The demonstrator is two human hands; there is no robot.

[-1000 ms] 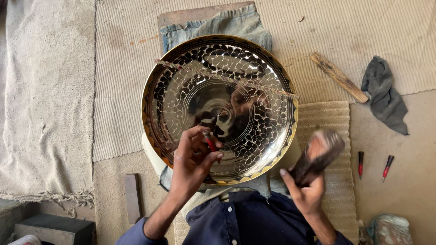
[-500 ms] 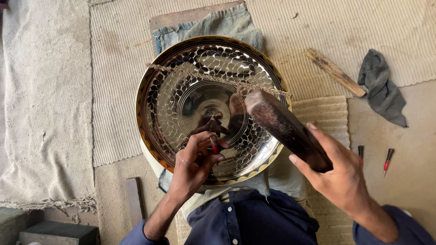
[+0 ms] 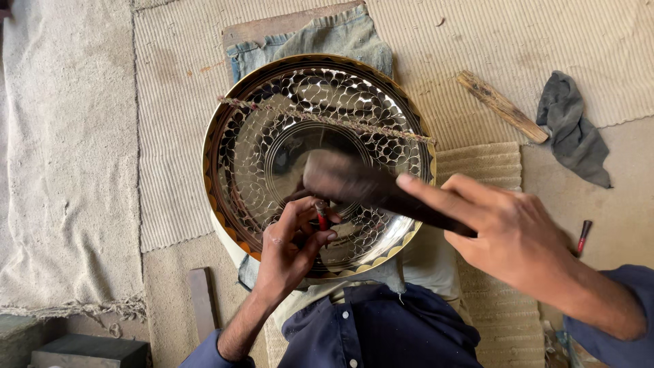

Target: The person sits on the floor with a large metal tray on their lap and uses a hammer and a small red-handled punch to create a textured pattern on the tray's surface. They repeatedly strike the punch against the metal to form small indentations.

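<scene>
A large shiny round metal plate [image 3: 259, 136] with an engraved scale pattern and a gold rim lies before me, a thin rod [image 3: 327, 119] laid across it. My left hand [image 3: 289, 249] pinches a small red-tipped chisel [image 3: 321, 218] upright on the plate's lower middle. My right hand [image 3: 507, 235] grips a dark wooden mallet [image 3: 354, 184], blurred, its head down over the chisel.
A wooden stick [image 3: 502, 106] and a grey rag [image 3: 572, 133] lie at the right on woven matting. Another red-tipped tool [image 3: 583, 236] lies right of my hand. A denim cloth [image 3: 327, 37] sits under the plate. A small wooden block [image 3: 202, 303] lies at lower left.
My right hand has swung the mallet from low at the right up and over the plate, bringing its head down onto the chisel. The left hand stays on the chisel.
</scene>
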